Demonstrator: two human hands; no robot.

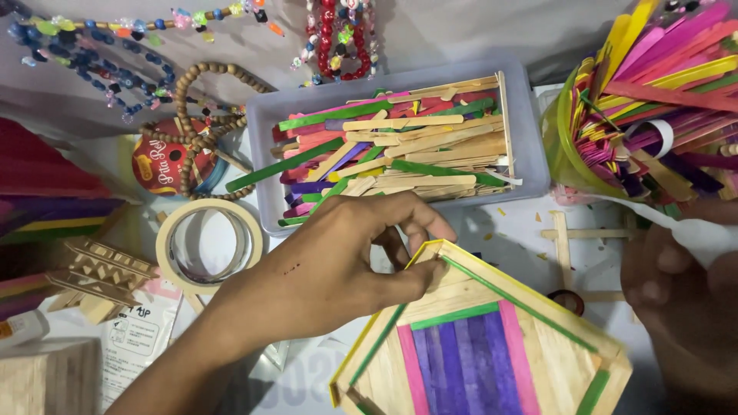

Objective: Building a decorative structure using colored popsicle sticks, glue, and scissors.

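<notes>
Two hands are seen over the tabletop. A tape roll (209, 244) lies toward the left edge. The peak of the stick house (477, 338), at the near edge, is pinched by the left hand (330, 269). A stick tray (400, 138) sits behind. The right hand (680, 307) is blurred; its fingers cannot be told.

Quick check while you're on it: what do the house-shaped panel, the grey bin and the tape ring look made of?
House-shaped panel: flat craft sticks, apparently wood; bare ones look matte with pale grain, others dyed purple, pink, green.
Grey bin: likely plastic, with smooth, slightly translucent walls and rounded corners.
Tape ring: probably paper masking tape, cream and matte.
Left hand grips the panel's peak.
</notes>
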